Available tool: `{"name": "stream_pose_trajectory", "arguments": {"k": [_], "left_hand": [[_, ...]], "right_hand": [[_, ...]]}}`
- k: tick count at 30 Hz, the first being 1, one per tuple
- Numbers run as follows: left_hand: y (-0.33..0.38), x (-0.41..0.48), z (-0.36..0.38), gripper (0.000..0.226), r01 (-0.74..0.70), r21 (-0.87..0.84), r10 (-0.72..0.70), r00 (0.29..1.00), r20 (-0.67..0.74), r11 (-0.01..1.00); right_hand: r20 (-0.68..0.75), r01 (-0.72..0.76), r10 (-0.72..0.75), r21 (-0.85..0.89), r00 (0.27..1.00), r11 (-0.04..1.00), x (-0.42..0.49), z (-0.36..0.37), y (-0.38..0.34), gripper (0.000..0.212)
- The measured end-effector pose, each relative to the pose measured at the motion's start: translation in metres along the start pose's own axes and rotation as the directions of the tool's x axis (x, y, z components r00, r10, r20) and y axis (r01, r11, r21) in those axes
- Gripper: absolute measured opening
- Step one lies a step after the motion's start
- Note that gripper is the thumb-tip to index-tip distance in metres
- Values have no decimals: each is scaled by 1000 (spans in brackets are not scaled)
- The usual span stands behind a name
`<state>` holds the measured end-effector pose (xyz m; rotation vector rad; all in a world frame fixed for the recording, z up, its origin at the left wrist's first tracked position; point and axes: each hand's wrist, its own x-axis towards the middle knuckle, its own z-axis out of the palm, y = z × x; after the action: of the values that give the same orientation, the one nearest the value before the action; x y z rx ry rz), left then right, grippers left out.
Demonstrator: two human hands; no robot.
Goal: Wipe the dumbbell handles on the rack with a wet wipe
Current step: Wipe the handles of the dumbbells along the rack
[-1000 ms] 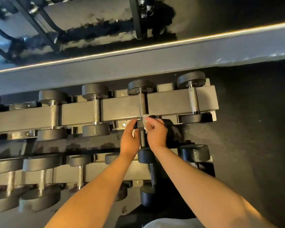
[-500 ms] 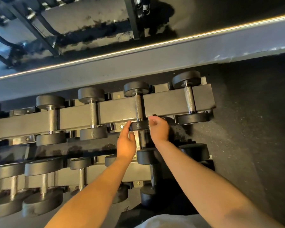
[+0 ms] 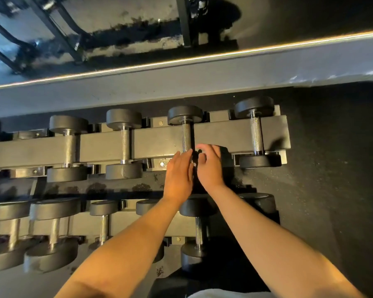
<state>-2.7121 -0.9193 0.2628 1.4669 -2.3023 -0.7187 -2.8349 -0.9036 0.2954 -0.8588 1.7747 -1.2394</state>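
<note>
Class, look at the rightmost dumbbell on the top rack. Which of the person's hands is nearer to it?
The right hand. It lies just left of the rightmost dumbbell, near its lower end. The left hand sits farther left, beyond the right hand.

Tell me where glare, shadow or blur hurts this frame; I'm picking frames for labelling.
Head view: a bright light strip glares across the top; the lower-left dumbbells are smeared by blur; deep shadow hides the rack area between the hands, left and right, so no wipe can be made out; straight edges bow from the wide-angle lens.
</note>
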Motion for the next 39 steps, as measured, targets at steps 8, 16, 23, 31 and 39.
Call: {"name": "stream_pose_trajectory", "arguments": {"k": [8,16,23,31,39], "left_hand": [[13,2,7,42,469,-555,-616,781,-103,687],[-9,22,8,53,676,-705,-790,544,284,212],[-9,43,-29,38,808,-418,-833,523,183,415],[2,101,-40,22,491,-759,-656,746,113,428],[15,126,-12,12,458,-711,-597,799,66,534]], "right_hand": [[134,-48,66,-132,989,990,3,17,18,32],[75,-131,139,-104,987,986,8,24,17,33],[75,-150,166,-185,983,971,25,23,10,26],[-15,-177,177,-14,984,984,56,46,1,35],[-110,-133,118,-143,987,981,58,50,13,35]]}}
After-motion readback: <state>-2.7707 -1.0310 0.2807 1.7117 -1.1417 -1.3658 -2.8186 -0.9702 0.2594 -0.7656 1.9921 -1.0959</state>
